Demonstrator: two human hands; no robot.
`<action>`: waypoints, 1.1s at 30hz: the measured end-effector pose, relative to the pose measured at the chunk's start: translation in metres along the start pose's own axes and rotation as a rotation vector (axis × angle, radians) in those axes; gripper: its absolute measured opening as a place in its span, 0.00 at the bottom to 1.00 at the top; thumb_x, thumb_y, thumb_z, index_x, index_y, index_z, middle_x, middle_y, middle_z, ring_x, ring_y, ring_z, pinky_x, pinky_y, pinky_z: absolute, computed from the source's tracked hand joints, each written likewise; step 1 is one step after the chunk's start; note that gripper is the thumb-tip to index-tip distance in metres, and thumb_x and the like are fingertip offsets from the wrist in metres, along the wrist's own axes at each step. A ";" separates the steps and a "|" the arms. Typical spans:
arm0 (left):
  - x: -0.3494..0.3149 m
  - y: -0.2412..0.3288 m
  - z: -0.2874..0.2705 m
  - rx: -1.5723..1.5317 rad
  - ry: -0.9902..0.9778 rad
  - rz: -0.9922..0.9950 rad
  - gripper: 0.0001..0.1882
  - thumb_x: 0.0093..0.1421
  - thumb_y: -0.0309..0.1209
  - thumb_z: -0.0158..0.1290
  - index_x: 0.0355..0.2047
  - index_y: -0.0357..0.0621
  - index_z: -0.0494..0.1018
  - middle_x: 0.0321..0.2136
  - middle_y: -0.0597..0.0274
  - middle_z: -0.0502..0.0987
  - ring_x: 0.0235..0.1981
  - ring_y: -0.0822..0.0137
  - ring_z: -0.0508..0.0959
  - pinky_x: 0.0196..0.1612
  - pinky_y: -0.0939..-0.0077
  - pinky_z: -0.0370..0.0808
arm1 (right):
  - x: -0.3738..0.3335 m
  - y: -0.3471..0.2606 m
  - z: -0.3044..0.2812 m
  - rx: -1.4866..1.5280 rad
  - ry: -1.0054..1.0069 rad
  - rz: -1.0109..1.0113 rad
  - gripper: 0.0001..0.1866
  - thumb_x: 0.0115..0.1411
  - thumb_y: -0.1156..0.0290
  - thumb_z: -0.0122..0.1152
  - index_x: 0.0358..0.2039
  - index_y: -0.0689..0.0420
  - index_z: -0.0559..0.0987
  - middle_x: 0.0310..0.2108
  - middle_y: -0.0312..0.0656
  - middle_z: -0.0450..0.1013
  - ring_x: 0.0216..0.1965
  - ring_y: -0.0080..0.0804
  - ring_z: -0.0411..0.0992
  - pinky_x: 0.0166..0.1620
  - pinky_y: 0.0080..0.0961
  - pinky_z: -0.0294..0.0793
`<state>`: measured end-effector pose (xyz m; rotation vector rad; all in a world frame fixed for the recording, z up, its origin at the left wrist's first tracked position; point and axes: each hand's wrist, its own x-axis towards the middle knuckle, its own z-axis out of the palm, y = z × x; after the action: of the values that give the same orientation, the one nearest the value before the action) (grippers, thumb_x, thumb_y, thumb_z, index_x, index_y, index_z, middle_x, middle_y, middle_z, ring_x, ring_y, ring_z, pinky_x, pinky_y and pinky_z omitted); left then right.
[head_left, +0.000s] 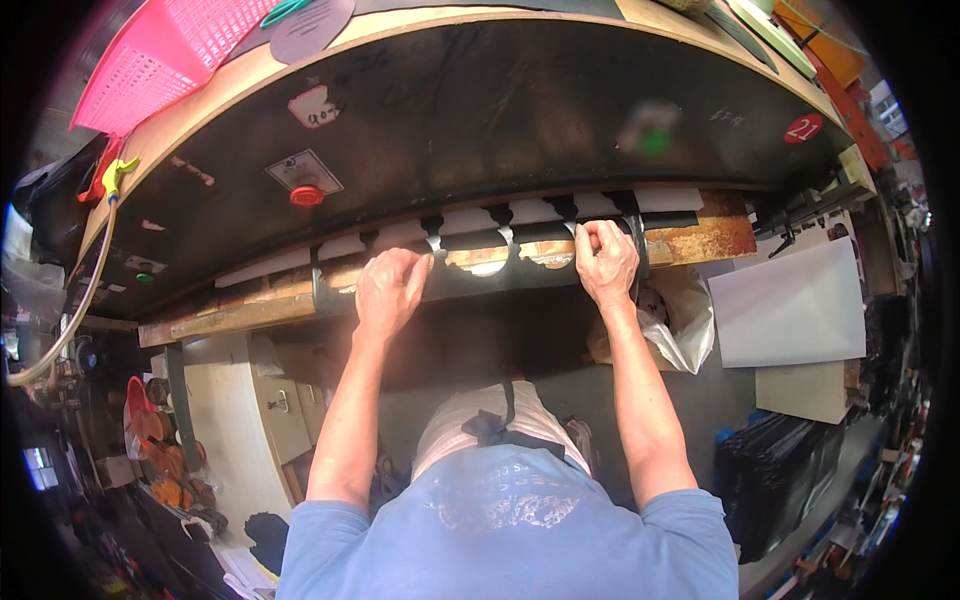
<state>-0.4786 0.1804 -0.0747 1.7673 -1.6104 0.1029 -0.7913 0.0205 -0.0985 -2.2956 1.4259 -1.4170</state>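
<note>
Your left hand [388,290] and your right hand [606,260] both reach up to the black sheet [528,274] in the middle of the frame. It lies across the wooden ledge [725,225], with curved gaps along it where wood shows through. Your right thumb and finger are pinched together on a narrow part of the sheet, right of center. Your left fingers are drawn close together at the sheet, left of center; you cannot tell from this view whether they grip it.

A long white strip [345,244] runs along the ledge behind your hands. Above it, a dark panel [480,110] fills the upper part of the frame, with a red knob [307,196] on it. A pink basket [165,60] sits at the upper left, and a white bag [690,318] and a pale board [790,305] are right of your right forearm.
</note>
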 end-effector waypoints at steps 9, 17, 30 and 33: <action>-0.003 -0.009 0.008 0.025 0.026 0.042 0.09 0.66 0.32 0.66 0.30 0.42 0.80 0.29 0.55 0.80 0.34 0.50 0.81 0.42 0.55 0.74 | -0.003 0.008 0.005 0.083 -0.028 -0.041 0.04 0.64 0.73 0.72 0.33 0.56 0.84 0.25 0.38 0.76 0.26 0.37 0.75 0.38 0.36 0.74; -0.027 0.000 0.005 -0.044 -0.069 -0.028 0.07 0.64 0.24 0.65 0.30 0.40 0.78 0.29 0.53 0.80 0.33 0.49 0.80 0.41 0.55 0.75 | -0.015 -0.004 0.006 0.418 -0.068 0.474 0.07 0.67 0.73 0.73 0.41 0.63 0.86 0.29 0.32 0.78 0.31 0.16 0.73 0.38 0.19 0.75; 0.023 -0.027 0.043 0.102 -0.085 0.056 0.25 0.66 0.27 0.63 0.63 0.35 0.75 0.68 0.40 0.73 0.71 0.37 0.70 0.75 0.43 0.63 | 0.022 -0.107 0.130 0.243 -0.449 0.013 0.44 0.51 0.64 0.78 0.70 0.58 0.75 0.73 0.67 0.59 0.73 0.74 0.52 0.74 0.57 0.62; 0.003 -0.027 0.038 0.039 -0.098 0.039 0.27 0.66 0.28 0.64 0.64 0.35 0.75 0.70 0.41 0.73 0.74 0.39 0.68 0.77 0.39 0.60 | 0.024 -0.091 0.097 0.518 -0.483 0.166 0.46 0.49 0.66 0.81 0.71 0.55 0.76 0.72 0.60 0.65 0.74 0.55 0.63 0.75 0.45 0.65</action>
<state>-0.4688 0.1559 -0.1132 1.7952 -1.7236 0.0672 -0.6560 0.0177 -0.0920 -1.9471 0.9416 -0.9466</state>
